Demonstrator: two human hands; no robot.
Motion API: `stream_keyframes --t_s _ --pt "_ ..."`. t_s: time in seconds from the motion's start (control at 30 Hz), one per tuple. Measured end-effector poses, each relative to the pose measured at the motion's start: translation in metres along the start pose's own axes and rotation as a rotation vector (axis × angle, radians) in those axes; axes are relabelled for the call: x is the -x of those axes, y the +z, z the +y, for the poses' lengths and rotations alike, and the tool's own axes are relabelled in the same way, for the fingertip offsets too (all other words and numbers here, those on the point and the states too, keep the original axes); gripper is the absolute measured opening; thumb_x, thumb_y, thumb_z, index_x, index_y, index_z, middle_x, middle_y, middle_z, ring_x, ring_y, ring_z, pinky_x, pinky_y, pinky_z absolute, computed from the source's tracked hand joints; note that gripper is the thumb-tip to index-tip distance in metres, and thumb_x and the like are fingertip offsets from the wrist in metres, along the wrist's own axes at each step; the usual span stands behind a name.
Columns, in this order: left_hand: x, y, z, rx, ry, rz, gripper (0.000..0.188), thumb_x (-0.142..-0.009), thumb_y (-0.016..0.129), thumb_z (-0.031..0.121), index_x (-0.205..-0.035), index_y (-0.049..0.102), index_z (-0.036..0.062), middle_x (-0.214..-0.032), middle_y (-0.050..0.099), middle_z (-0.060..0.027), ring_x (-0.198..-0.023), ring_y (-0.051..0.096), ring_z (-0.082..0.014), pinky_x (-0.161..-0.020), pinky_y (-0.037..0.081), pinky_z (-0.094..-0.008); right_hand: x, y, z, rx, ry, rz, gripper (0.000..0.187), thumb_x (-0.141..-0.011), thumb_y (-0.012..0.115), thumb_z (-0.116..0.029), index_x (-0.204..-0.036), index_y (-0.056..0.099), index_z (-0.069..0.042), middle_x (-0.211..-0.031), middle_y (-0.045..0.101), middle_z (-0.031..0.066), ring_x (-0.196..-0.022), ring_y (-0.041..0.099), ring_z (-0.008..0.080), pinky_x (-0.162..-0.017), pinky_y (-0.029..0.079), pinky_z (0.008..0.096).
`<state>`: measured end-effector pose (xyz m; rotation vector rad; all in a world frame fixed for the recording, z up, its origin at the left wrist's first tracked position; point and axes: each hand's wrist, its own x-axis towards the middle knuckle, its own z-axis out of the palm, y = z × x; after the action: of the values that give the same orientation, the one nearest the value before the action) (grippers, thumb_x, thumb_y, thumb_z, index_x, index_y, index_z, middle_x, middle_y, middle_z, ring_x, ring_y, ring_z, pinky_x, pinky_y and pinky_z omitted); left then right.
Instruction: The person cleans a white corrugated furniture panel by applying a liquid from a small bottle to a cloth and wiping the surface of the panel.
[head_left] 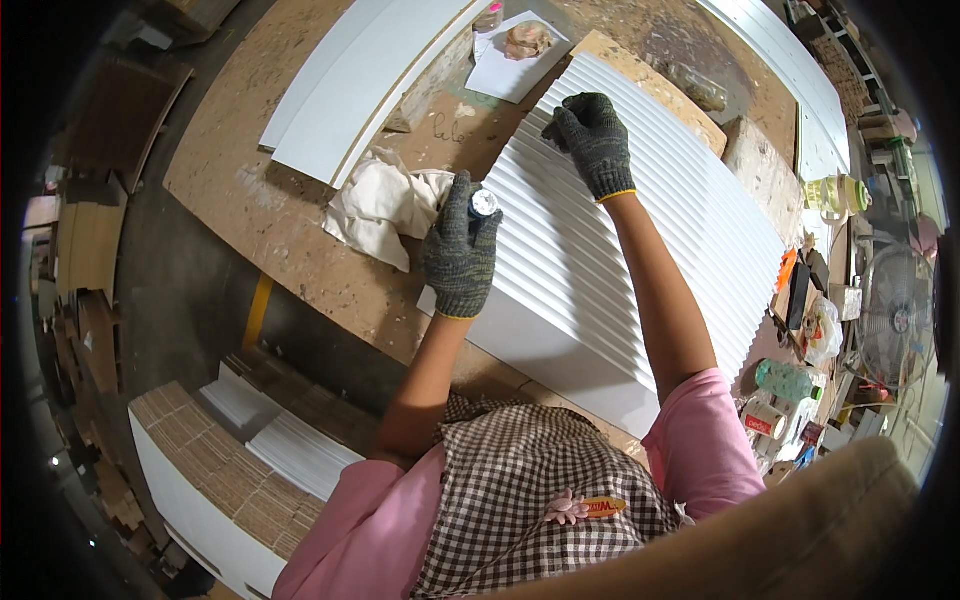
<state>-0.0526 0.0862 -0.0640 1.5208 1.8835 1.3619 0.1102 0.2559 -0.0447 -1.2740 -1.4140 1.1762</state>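
On the counter, a white ribbed panel lies flat; the gloved left hand, at the panel's left edge, has its fingers closed around a small capped bottle, while the gloved right hand presses fingers, bent, on the panel's far end; a crumpled cloth lies just left of the panel
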Motion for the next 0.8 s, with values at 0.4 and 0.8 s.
stream_keyframes --t_s 0.4,0.8 --pt "0.000 0.002 -0.003 -0.038 0.065 0.069 0.057 -0.091 0.073 0.022 -0.142 0.052 0.0070 -0.115 0.071 -0.0146 -0.101 0.070 -0.0309 -0.089 0.055 -0.0406 0.002 0.007 -0.005 0.070 -0.038 0.010 0.018 -0.095 0.067 -0.013 -0.104 0.058 0.000 -0.079 0.072 0.0130 -0.068 0.071 0.0164 -0.063 0.055 0.0294" --pt "0.001 -0.001 0.000 -0.004 0.037 0.033 0.058 -0.091 0.074 0.018 -0.142 0.052 0.0008 -0.126 0.067 -0.0189 -0.114 0.066 -0.0278 -0.099 0.052 -0.0382 0.014 -0.066 -0.008 -0.317 -0.008 0.128 0.012 -0.096 0.064 -0.005 -0.100 0.055 0.001 -0.079 0.069 0.0158 -0.065 0.065 0.0196 -0.058 0.052 0.0292"
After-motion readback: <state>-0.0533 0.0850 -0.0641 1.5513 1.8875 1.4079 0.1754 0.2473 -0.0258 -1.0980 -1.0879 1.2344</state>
